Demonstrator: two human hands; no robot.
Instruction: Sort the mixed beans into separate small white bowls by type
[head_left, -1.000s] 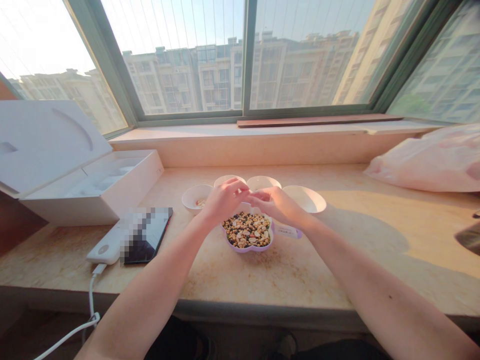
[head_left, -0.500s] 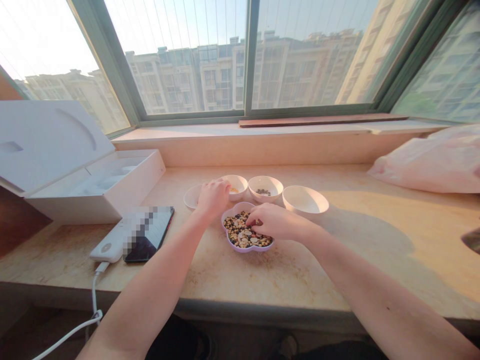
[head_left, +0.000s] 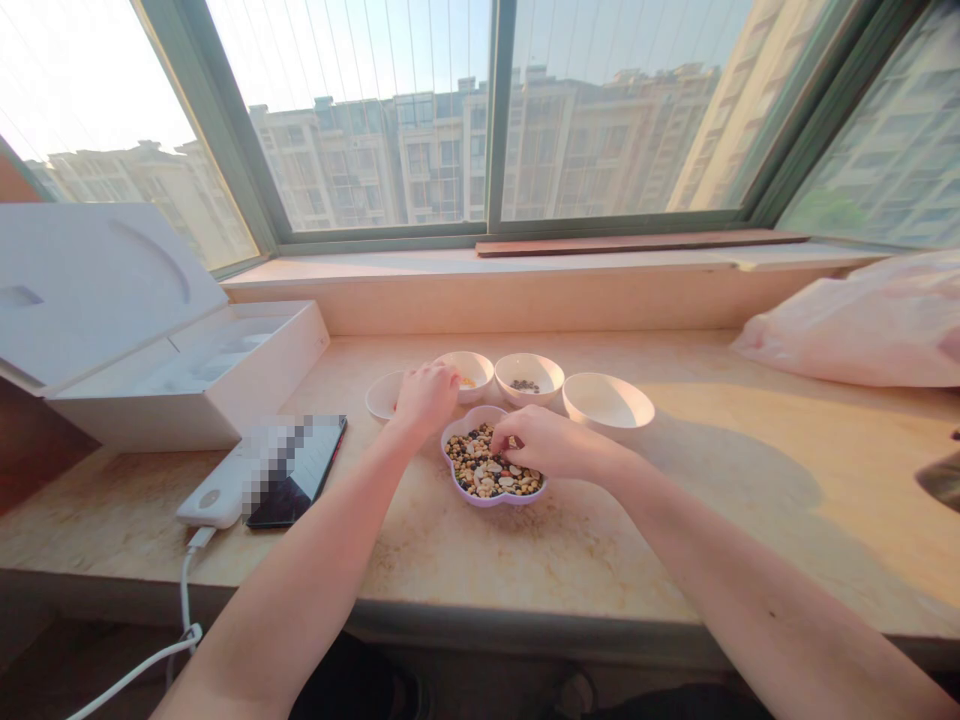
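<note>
A purple flower-shaped dish (head_left: 459, 485) full of mixed beans (head_left: 484, 470) sits on the marble sill. Behind it stands a row of small white bowls: one at the left (head_left: 379, 395), one with a few pale beans (head_left: 476, 368), one with a few dark beans (head_left: 529, 375) and a larger one (head_left: 607, 400) that looks bare inside. My left hand (head_left: 426, 398) hovers with curled fingers over the gap between the two left bowls. My right hand (head_left: 544, 440) rests on the purple dish, fingertips pinched among the beans.
An open white box (head_left: 180, 375) with its lid raised stands at the left. In front of it lie a phone (head_left: 296, 480) and a white power bank (head_left: 214, 495) with a cable (head_left: 176, 640) hanging off the edge. A pink plastic bag (head_left: 862, 320) lies far right.
A second ago both hands met above the bowls. The left hand moved left over the left bowls and the right hand dropped into the purple dish; since half a second ago little has moved.
</note>
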